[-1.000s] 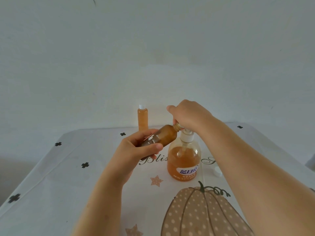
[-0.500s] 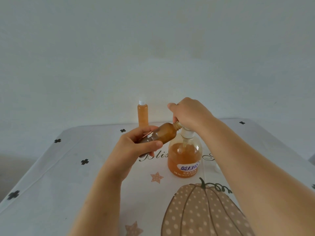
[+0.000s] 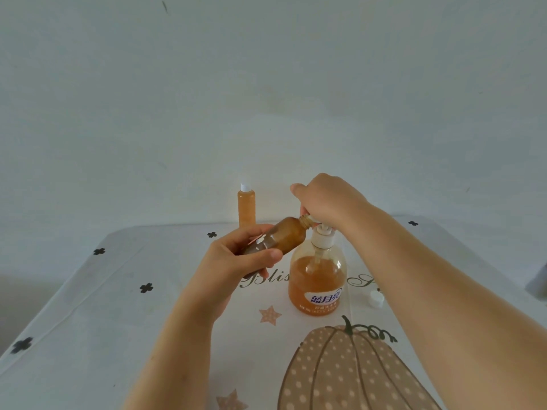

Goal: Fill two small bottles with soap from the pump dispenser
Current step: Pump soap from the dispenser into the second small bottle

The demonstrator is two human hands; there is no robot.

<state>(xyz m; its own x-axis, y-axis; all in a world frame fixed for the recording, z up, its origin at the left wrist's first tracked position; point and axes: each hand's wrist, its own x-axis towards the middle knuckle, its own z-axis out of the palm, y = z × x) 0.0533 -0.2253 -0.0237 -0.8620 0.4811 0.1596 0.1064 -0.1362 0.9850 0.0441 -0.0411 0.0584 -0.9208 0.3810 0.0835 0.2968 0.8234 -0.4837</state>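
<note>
- Your worktop (image 3: 59, 335) is covered by a white cloth (image 3: 112, 291) printed with a dotted pumpkin (image 3: 355, 374), small stars and black clover marks. A plain pale wall (image 3: 266, 84) rises behind it.
- Your left hand (image 3: 236, 261) grips a brown bottle (image 3: 281, 239) round its lower half. The bottle is tilted, with its open neck pointing up and to the right, towards your right hand (image 3: 328, 199).
- Your right hand is curled over the pump head of the pump dispenser (image 3: 318, 279). The dispenser stands on the worktop right below that hand and just right of your left hand.
- Your knuckles hide the spout, so I cannot tell whether the bottle's neck touches it.
- A capped bottle (image 3: 246, 207), full of orange soap, stands upright beyond your left hand, near the far edge.
- A loose white cap (image 3: 376, 299) lies on the cloth beside your right forearm, to the right of the dispenser.
- The dispenser's blue label (image 3: 325, 298) reads 蓝月亮 in white; the print under it is too small to read.
- Script on the cloth reads "Blis" just past your left hand.
</note>
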